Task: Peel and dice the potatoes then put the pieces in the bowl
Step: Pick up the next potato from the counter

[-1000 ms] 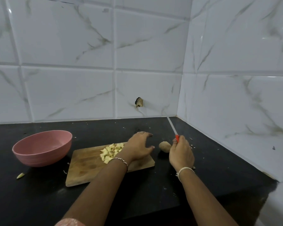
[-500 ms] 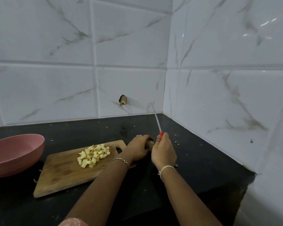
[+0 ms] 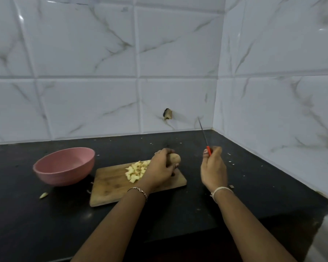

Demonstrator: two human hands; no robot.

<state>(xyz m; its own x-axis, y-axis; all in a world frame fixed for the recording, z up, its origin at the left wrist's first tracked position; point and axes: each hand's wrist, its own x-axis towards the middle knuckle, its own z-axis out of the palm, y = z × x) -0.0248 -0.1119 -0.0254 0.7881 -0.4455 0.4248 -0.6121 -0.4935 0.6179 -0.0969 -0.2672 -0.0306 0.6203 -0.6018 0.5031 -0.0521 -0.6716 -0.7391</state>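
Half a second ago the two hands were pressed close together at the right end of the board. They have since parted: the left hand (image 3: 157, 171) has kept the potato (image 3: 175, 158), and the right hand (image 3: 213, 169) has drawn off to the right with the knife (image 3: 208, 149). The view has also swung, so the whole bowl shows again.

In the head view, the left hand sits at frame centre with its fingers curled round the unpeeled potato, which pokes out past the fingertips over the far right corner of the cutting board (image 3: 110, 186). Whether the potato touches the wood cannot be told. The right hand, right of centre and well apart from the left, grips the knife by its red handle, and the thin blade points up and away toward the tiled wall (image 3: 83, 53).

The diced pieces (image 3: 135, 171) lie in a heap on the board, just left of the left hand. The pink bowl (image 3: 64, 175) stands on the black counter (image 3: 197, 205) at centre left, beside the board's left end. A stray scrap (image 3: 43, 195) lies on the counter below the bowl.
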